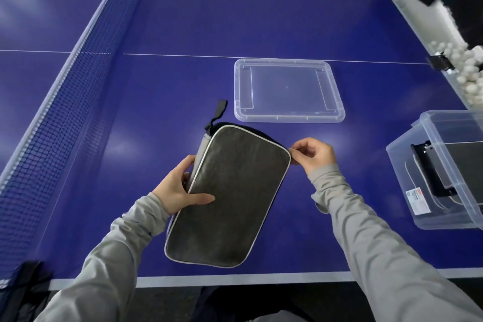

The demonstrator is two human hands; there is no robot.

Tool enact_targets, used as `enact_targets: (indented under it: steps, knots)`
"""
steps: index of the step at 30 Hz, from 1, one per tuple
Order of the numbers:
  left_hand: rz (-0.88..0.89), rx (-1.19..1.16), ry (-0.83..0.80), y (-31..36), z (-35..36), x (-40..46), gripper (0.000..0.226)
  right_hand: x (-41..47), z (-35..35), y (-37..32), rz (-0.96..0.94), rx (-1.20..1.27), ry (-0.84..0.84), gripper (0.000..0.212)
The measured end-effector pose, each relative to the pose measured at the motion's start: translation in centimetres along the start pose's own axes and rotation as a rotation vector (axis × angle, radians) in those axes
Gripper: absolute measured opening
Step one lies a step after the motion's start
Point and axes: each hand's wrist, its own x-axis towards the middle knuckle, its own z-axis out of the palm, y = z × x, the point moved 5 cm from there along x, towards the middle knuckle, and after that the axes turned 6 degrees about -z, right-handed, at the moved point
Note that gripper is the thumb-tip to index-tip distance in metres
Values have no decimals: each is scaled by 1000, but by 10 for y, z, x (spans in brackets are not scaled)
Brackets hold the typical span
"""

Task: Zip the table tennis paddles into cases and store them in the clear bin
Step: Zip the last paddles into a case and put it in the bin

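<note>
Paddle case (pixel 230 196): dark grey, pale piping, rounded corners, black strap.

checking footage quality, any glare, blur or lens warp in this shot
Head view: soft glare patches on the table, brightest beside the right hand; wide-angle warp bends the net and table edges; the balls at the right edge look smeared; the case is sharp.

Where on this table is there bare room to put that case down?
Bare blue table lies between the net and the clear lid, and between the lid and the bin. It is crowded where both hands hold the case.
</note>
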Motion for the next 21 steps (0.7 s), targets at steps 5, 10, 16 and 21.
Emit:
enact_targets:
  steps: [5, 10, 16, 21]
  knots:
    - [6, 168, -62, 7, -3, 2, 73, 2, 0, -11, -32, -104, -77, 24]
    - [8, 398, -61, 16, -4, 5, 65, 2, 10, -37, -171, -286, -128, 17]
    - [-19, 621, -145, 25, 2, 11, 79, -4, 24, -58, -217, -215, -119, 16]
    - [-19, 780, -204, 32, 8, 17, 76, -12, 35, -66, -274, -209, -139, 10]
